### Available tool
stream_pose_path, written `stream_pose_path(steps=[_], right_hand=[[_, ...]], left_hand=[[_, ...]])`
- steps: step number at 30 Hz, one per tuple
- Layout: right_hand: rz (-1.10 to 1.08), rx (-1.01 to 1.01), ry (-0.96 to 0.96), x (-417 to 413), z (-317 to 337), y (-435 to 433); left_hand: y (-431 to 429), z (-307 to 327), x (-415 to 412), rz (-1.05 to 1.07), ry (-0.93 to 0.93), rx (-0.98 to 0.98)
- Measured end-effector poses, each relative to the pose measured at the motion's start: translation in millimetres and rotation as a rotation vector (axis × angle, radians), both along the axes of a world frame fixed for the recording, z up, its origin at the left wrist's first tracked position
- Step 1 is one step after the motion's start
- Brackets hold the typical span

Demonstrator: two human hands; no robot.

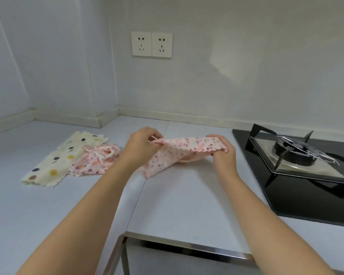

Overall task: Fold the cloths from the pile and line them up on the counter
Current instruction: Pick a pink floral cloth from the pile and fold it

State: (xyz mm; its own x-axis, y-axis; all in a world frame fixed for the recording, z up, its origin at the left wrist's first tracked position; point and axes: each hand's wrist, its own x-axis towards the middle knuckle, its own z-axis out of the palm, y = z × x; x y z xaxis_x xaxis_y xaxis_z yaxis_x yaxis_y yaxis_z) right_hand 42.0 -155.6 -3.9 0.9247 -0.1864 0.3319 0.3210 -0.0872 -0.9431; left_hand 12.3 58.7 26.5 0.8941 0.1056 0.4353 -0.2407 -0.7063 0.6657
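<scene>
From the head camera, the left hand (141, 143) has its fingers curled, and fingertips and thumb pinch one end of the scalloped top edge of a pink cloth with a small floral print (167, 155). The right hand (222, 153) shows its back to the camera, fingers bent down over the other end of that edge and gripping it. Both forearms reach forward from the bottom of the picture, bare, and the hands sit at about the same height, the left a little farther from the camera. The edge is stretched fairly straight between them. The rest of the cloth sags below, and a corner under the left wrist hangs down to the pale grey counter (177, 205).

To the left, well apart from the held cloth, lies the pile: a cream cloth with large coloured dots and a wavy edge (56, 165), spread mostly flat, and a crumpled pink floral cloth (97, 159) lying partly on top of its right side. The left forearm crosses just in front of that pile's right edge.

To the right, a black glass gas hob (306, 195) is set into the counter, with a black burner and pan support (292, 151) near the right hand. Two white wall sockets (151, 44) sit side by side on the pale wall behind. A metal trim (187, 245) runs along the counter's front edge.
</scene>
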Motion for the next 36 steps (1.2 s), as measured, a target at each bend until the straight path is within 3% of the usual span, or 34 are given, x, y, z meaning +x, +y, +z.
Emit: stream_pose_path(steps=[4, 9, 12, 16, 18, 21, 24, 27, 29, 31, 34, 36], right_hand=[[-0.002, 0.208, 0.121, 0, 15, -8], [0.192, 0.457, 0.400, -3, 27, -22], [0.296, 0.429, 0.489, -7, 23, -32], [0.186, 0.350, 0.592, -7, 18, -35], [-0.004, 0.134, 0.514, 2, 11, -36], [-0.291, -0.435, 0.221, 7, 1, -33], [-0.286, -0.647, 0.064, 9, -8, -28], [-0.079, -0.776, 0.169, 8, -13, -22], [0.030, -0.987, 0.267, 8, -17, -22], [0.022, -1.078, 0.281, 8, -18, -24], [-0.010, -0.906, 0.120, 2, -9, -24], [0.166, -0.739, 0.119, -9, -5, -20]], left_hand=[[-2, 16, -5, -0.094, 0.072, -0.518], [1, 32, -11, -0.207, 0.287, -0.910], [3, 31, -11, -0.160, 0.393, -1.070], [13, 8, 2, -0.080, 0.454, -1.254], [17, -8, 11, 0.062, 0.405, -1.103], [5, -25, 10, 0.274, 0.206, -0.291], [-10, -35, 6, 0.046, 0.057, 0.117], [-15, -51, 11, -0.174, 0.128, 0.496], [-9, -58, 12, -0.222, 0.290, 0.571], [0, -59, 13, -0.230, 0.308, 0.533], [12, -45, 8, -0.276, 0.213, 0.412], [12, -40, 4, -0.334, 0.253, 0.357]])
